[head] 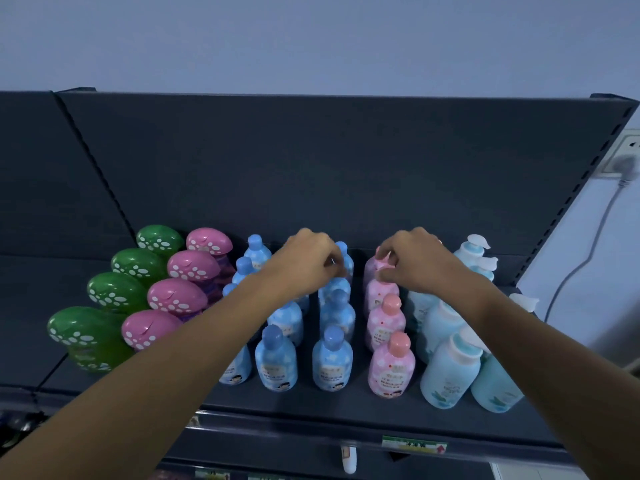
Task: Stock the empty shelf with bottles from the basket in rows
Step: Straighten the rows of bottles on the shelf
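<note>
A dark grey metal shelf (346,405) with a matt back panel (346,168) is stocked in columns running front to back. At the left, four glossy green bottles (117,292) with domed, white-spotted mushroom caps are lined up. Four pink-capped bottles of the same shape (176,296) are lined up beside them. Three columns of squat, rounded blue plastic bottles (332,362) with smooth round caps follow. The left arm hides part of them, so their number cannot be told. Next, four pink bottles (391,365) with coral caps are counted. At the far right, pale blue pump bottles (450,375) are set in two columns, partly hidden by the right arm.

The left hand (304,265) is curled, its fingertips closed at the neck of the rear blue bottle (346,263). The cap of the rear pink bottle (372,268) is pinched by the right hand (419,261). A white plug (627,164) is seated in a wall socket.
</note>
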Demonstrator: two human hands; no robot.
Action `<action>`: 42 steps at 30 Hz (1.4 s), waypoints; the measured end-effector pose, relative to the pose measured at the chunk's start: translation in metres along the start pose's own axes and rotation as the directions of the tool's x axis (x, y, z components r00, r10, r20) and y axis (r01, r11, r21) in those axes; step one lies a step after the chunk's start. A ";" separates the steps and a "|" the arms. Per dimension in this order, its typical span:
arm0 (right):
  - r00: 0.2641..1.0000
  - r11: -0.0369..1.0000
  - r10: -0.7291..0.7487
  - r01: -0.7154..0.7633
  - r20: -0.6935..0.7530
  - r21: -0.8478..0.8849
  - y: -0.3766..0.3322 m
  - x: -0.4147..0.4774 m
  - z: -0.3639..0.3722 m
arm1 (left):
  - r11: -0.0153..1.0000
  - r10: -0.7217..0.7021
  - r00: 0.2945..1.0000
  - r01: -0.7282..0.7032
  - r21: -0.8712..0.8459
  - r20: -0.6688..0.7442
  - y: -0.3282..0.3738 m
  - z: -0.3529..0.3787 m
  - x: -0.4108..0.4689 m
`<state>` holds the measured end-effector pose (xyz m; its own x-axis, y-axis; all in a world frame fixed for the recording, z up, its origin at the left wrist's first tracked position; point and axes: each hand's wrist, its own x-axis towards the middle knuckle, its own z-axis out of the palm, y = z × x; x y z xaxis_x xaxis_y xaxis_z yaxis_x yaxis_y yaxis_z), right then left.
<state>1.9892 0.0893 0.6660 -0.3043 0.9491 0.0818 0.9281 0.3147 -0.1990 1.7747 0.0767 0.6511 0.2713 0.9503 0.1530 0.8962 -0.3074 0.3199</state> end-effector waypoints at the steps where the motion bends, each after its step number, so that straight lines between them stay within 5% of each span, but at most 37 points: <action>1: 1.000 1.000 0.004 -0.004 0.031 -0.013 0.001 0.003 0.003 | 1.000 0.000 1.000 0.000 0.010 -0.005 -0.002 -0.001 0.004; 7: 0.996 0.999 0.029 -0.026 0.082 -0.041 0.004 0.013 0.020 | 0.999 -0.003 0.982 -0.006 0.052 0.187 -0.013 0.014 0.021; 32: 0.996 0.999 0.042 -0.041 0.080 -0.017 0.009 0.027 0.019 | 1.000 0.004 0.991 -0.003 -0.005 0.136 -0.019 0.019 0.036; 38: 0.993 0.995 0.093 -0.090 -0.079 0.040 0.008 0.049 0.005 | 0.997 -0.025 0.999 0.023 -0.076 -0.027 -0.023 -0.001 0.056; 42: 0.994 0.994 0.108 -0.108 0.024 -0.009 0.009 0.059 0.012 | 1.000 -0.016 0.999 0.017 -0.013 0.029 -0.022 0.006 0.067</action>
<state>1.9771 0.1479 0.6572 -0.2073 0.9776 0.0367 0.9575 0.2105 -0.1974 1.7758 0.1477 0.6489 0.2667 0.9562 0.1209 0.8959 -0.2922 0.3346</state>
